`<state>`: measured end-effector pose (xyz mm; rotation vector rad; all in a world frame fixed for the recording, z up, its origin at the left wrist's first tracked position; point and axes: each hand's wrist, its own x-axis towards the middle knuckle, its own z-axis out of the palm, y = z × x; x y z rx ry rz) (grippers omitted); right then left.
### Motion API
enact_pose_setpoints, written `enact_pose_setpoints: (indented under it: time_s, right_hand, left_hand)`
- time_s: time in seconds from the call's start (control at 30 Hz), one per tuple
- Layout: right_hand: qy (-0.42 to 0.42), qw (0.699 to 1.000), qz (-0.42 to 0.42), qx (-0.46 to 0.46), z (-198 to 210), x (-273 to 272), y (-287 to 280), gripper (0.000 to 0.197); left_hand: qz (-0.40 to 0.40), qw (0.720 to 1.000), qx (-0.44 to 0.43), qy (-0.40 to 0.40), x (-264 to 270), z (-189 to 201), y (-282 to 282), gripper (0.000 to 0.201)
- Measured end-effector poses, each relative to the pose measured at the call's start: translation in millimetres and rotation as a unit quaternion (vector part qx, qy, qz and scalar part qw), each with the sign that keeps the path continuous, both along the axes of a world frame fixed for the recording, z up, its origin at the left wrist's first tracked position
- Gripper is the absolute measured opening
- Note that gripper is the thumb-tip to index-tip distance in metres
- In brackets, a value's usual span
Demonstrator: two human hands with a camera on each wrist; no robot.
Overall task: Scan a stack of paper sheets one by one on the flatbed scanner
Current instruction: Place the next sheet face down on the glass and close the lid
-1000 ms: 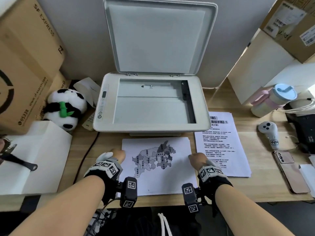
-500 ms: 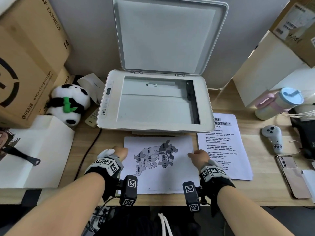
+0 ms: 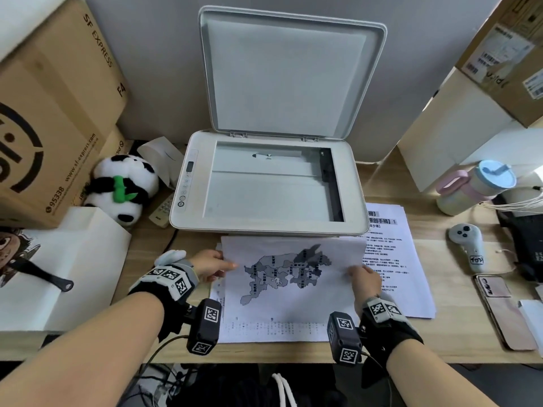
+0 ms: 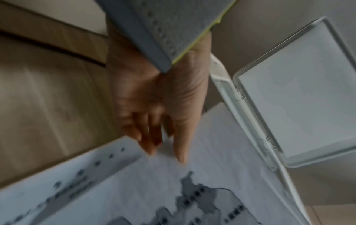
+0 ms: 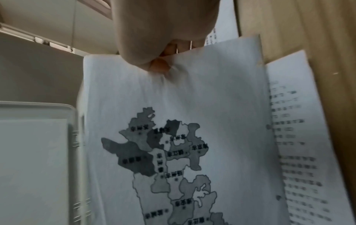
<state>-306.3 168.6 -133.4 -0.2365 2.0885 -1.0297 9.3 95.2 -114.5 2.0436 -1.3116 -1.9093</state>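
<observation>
The map sheet (image 3: 293,277) sits at centre frame, lifted off the stack (image 3: 264,327) just in front of the scanner (image 3: 267,183). The left hand (image 3: 210,264) pinches its left edge, thumb on top, fingers underneath. The right hand (image 3: 363,282) grips the right edge, thumb pressing the paper down over the fingers, and the sheet puckers there. Its far edge reaches the scanner's front lip. The scanner glass (image 3: 264,186) lies bare, and the lid (image 3: 291,74) stands open against the wall at top centre. A text page (image 3: 393,259) lies right of the stack on the desk (image 3: 458,339). A toy panda (image 3: 123,189) sits at left, a bottle (image 3: 476,186) and phone (image 3: 502,309) at right.
</observation>
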Motion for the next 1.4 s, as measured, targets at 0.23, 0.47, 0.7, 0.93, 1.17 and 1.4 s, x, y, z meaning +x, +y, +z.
enact_pose_setpoints:
  time_s: [0.23,0.47,0.7,0.93,1.17,1.4]
  right_hand:
    - [0.062,0.989,0.009,-0.131,59,-8,-26,0.024]
    - [0.123,0.96,0.08,-0.238,128,-5,-77,0.02]
    - [-0.039,0.942,0.084,-0.324,165,-2,-102,0.028]
    - [-0.054,0.947,0.205,-0.241,134,3,-100,0.022]
    - [0.045,0.952,0.28,-0.116,108,10,-110,0.036]
    - [0.108,0.949,0.285,-0.084,100,8,-125,0.041]
  left_hand:
    - [-0.139,0.989,-0.027,0.048,-3,81,-30,0.038]
    - [0.046,0.974,-0.202,0.09,1,142,-83,0.03]
    - [0.237,0.919,-0.245,0.2,11,169,-107,0.029]
    - [0.105,0.958,-0.266,0.016,22,122,-93,0.021]
    - [-0.004,0.957,-0.268,-0.11,16,75,-93,0.042]
    - [-0.04,0.939,-0.297,-0.168,7,66,-101,0.045]
